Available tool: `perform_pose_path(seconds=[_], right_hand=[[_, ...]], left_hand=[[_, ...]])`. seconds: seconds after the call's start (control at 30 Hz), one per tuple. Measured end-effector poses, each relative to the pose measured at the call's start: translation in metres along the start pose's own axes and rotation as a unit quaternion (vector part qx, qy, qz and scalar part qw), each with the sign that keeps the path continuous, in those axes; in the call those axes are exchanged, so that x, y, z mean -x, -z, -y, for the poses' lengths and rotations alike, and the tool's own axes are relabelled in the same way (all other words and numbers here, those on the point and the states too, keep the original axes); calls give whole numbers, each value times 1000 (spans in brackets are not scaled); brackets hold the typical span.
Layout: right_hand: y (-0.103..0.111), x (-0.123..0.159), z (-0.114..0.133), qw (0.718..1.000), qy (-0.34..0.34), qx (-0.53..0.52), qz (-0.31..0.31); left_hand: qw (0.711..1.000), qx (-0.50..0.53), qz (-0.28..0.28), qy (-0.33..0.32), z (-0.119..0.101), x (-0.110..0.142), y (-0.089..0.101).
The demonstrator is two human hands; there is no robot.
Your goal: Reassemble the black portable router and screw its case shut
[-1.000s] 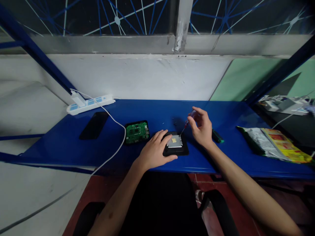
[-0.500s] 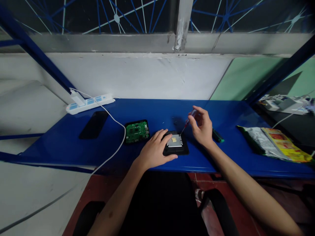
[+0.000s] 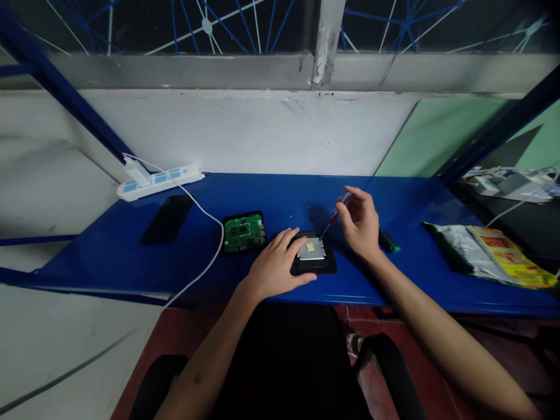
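View dipped slightly, grips unchanged. Desk (image 3: 411,195): foil packet (image 3: 494,254) at 3 o'clock, print illegible. Left hand (image 3: 276,265) flattened, thumb apart; right hand (image 3: 361,223) pinched. Black cover (image 3: 329,265) toward 6 o'clock, partly under left hand. Screwdriver (image 3: 334,214) in right hand, tip at cover's 1 o'clock.

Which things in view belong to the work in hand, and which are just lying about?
In the work:
screwdriver, held in the right hand
black cover with metal plate, partly under the left hand
green circuit board in an open case, probably

Apparently just lying about:
dark phone-like slab
power strip
shiny packet
green-and-black object; its use is unclear
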State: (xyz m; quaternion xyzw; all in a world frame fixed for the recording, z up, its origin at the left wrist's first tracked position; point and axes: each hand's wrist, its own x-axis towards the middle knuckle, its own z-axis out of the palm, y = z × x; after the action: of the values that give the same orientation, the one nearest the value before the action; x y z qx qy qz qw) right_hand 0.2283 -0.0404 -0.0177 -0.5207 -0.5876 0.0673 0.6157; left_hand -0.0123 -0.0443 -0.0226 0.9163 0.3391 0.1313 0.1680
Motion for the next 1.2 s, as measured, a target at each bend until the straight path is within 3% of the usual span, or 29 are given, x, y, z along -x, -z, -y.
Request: perform_pose_path(seconds=[0.57,0.83,1.2], right_hand=[[1,5,8,997,65,2,33],[5,8,16,995,61,-10,83],[0,4,15,992,116,12,43]], left_hand=[[1000,-8,2,-1,-1,0,1],[1000,-7,1,2,-1,0,0],[1000,1,2,6,-2,-1,2]])
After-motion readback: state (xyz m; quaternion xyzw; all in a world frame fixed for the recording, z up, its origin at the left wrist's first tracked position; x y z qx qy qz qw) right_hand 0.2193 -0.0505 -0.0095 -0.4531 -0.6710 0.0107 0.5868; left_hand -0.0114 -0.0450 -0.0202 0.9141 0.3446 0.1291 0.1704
